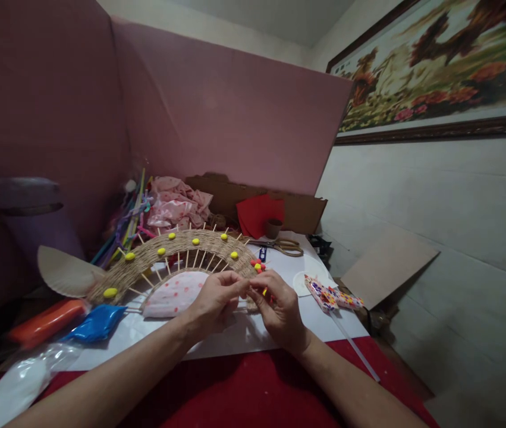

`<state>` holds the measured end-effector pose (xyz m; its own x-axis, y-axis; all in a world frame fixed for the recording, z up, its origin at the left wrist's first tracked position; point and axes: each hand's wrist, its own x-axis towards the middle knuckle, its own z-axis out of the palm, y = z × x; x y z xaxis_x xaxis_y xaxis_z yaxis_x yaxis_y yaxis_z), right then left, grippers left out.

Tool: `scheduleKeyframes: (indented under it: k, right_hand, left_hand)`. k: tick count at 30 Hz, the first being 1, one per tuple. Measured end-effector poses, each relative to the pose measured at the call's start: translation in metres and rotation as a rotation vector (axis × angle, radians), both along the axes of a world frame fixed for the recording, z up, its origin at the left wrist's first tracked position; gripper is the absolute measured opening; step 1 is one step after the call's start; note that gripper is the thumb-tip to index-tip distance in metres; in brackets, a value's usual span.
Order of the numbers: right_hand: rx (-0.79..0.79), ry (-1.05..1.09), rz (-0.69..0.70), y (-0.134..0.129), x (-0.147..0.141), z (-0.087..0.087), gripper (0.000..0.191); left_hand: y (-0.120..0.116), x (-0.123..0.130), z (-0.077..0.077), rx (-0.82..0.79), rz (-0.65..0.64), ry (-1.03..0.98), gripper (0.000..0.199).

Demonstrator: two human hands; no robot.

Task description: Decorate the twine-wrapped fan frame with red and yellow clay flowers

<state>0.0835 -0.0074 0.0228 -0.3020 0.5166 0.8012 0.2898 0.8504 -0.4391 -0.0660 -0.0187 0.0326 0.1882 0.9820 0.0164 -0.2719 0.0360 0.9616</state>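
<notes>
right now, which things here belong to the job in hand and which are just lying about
Likely the job: woven arch, its yellow dots, the red-and-yellow flower shape by the fingers, perhaps the blue packet.

Seemingly just lying about: scissors, red paper, crumpled pink cloth.

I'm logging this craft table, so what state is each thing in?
Left hand: curled, fingertips beside the other hand's
Right hand: curled; anything pinched is too small to tell
Woven arch: curved, sticks poking out
Yellow discs: spaced apart along the arch
Pink cloth: crumpled
Scissors: lying down
Blue packet: bulging; seal unclear
Picture: framed, hanging
</notes>
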Motion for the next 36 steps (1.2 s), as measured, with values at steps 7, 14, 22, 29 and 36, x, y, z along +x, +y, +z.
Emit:
scheduleKeyframes:
  k: [7, 14, 22, 29, 36]
  right_hand:
    - [-0.009, 0.031, -0.006, 0.0, 0.001, 0.002, 0.007]
    - [-0.003, 0.043, 0.006, 0.002, 0.002, 0.0, 0.005]
    - [0.011, 0.035, -0.018, 0.001, 0.001, 0.0, 0.008]
    - [-0.045, 0.091, -0.093, 0.007, 0.004, -0.002, 0.01]
    - [-0.051, 0.168, -0.33, 0.022, 0.009, -0.002, 0.014]
  left_hand:
    - [0.004, -0.003, -0.006, 0.015, -0.045, -0.002, 0.04]
    - [0.0, -0.004, -0.002, -0.054, -0.128, -0.007, 0.04]
    - [0.0, -0.003, -0.001, -0.056, -0.077, -0.023, 0.04]
    - [0.0, -0.003, 0.002, -0.024, -0.062, -0.013, 0.031]
    - [0.013, -0.008, 0.0, 0.244, 0.185, 0.156, 0.021]
